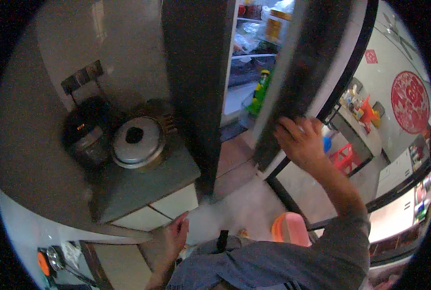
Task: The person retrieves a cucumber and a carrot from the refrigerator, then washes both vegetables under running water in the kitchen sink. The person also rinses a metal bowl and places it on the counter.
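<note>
A refrigerator (235, 104) stands partly open in front of me, lit inside. My right hand (300, 140) is at the dark edge of its door (285, 104), fingers bent against it and slightly blurred. A green bottle (260, 92) with a yellow label sits on the inner side of the door. Plastic bags (247, 42) and a yellow-brown package (277, 26) show higher up. My left hand (178, 231) hangs low by the corner of a cabinet, holding nothing, its fingers loosely extended.
On the cabinet's dark top (148, 181) stand a lidded pot (137, 142) and a black rice cooker (87, 135). A pink bin (295, 229) is on the floor near my right side. Beyond a doorway are a table (358, 128) and a red stool (342, 157).
</note>
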`<action>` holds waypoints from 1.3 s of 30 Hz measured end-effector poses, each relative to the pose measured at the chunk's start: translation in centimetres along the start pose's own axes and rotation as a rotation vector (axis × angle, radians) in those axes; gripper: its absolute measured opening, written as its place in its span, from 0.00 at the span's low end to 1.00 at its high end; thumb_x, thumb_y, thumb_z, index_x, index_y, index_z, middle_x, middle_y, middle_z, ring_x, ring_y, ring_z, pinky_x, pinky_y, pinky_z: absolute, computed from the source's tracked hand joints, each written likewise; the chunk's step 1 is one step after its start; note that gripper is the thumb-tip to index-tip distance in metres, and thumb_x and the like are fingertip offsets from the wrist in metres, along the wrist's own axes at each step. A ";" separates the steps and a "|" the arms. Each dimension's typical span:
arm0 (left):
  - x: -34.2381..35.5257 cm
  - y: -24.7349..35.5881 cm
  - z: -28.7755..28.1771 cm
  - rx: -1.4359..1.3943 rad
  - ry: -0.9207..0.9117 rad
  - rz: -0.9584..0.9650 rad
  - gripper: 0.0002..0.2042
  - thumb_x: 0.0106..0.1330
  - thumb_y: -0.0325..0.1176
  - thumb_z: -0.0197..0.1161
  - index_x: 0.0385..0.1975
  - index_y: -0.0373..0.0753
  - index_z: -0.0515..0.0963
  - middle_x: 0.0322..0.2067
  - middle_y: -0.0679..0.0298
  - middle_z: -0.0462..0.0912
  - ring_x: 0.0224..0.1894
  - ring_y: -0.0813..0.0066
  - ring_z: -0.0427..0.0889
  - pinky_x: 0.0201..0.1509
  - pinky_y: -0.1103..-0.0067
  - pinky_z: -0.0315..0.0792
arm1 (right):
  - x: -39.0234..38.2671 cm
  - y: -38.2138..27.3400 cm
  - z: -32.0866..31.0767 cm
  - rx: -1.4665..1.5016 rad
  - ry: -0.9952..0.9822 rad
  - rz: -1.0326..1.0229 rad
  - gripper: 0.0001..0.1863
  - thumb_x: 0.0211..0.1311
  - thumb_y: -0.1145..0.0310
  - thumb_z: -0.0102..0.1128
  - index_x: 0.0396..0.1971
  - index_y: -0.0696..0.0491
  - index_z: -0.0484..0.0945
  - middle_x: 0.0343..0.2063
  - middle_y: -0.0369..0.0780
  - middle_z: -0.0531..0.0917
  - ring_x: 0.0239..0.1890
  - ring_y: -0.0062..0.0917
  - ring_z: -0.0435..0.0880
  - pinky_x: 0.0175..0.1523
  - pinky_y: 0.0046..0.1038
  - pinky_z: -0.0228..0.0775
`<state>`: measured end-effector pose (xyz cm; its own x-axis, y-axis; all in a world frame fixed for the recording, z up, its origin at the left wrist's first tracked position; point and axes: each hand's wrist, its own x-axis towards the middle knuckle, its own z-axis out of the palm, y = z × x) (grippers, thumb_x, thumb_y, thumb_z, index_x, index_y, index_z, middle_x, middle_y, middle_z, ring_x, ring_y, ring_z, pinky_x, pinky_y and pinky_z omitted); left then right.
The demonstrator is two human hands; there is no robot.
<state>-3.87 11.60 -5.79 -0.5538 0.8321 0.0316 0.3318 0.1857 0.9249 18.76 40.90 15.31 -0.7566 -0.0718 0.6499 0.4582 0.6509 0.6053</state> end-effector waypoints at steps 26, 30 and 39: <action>61.2 17.8 -0.2 1.007 0.436 0.441 0.19 0.56 0.35 0.57 0.47 0.36 0.75 0.52 0.51 0.71 0.55 0.57 0.70 0.61 0.56 0.57 | -30.4 5.4 4.5 0.348 0.390 1.681 0.37 0.65 0.45 0.44 0.64 0.56 0.55 0.62 0.48 0.61 0.60 0.37 0.64 0.63 0.38 0.54; 62.0 18.7 0.2 1.130 0.342 0.229 0.23 0.55 0.38 0.59 0.51 0.35 0.72 0.53 0.52 0.72 0.57 0.56 0.67 0.61 0.58 0.56 | -25.1 3.5 4.8 0.273 0.517 1.773 0.39 0.63 0.41 0.45 0.65 0.55 0.55 0.60 0.47 0.65 0.58 0.37 0.66 0.62 0.39 0.55; 65.9 19.9 1.5 0.781 0.519 0.106 0.20 0.66 0.42 0.47 0.54 0.41 0.71 0.52 0.47 0.73 0.54 0.53 0.71 0.52 0.65 0.67 | -31.7 5.1 5.1 0.454 0.798 1.738 0.32 0.68 0.50 0.43 0.64 0.55 0.56 0.61 0.47 0.62 0.60 0.36 0.64 0.64 0.39 0.54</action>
<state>-32.66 70.90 14.13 -0.7000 0.5626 0.4398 0.7135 0.5766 0.3980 42.74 50.38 -4.58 0.7115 0.5686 0.4129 0.1161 0.4844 -0.8671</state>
